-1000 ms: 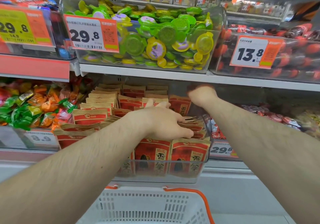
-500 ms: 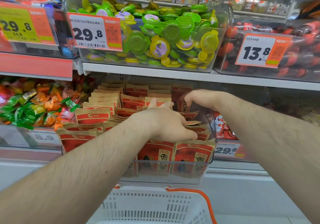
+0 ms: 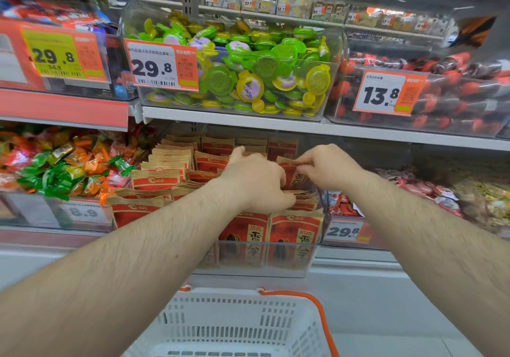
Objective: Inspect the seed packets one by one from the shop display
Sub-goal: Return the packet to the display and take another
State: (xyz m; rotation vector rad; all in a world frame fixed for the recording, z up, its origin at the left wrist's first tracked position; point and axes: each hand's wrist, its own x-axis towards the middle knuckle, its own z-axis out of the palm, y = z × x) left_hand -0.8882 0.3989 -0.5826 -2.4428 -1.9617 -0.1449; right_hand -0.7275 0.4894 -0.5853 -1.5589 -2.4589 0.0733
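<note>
Fingers (image 3: 305, 167) of right hand (image 3: 328, 167) pinching top edge of one seed packet (image 3: 294, 175), raising it upright inside clear bin (image 3: 259, 257). Left hand (image 3: 255, 184) lying flat, fingers relaxed, pressing on packets stacked in same bin.

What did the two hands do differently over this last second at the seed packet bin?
The right hand came back from deep in the bin and now pinches the top of a seed packet, pulling it up. The left hand stayed resting on the packets; the basket stayed below.
</note>
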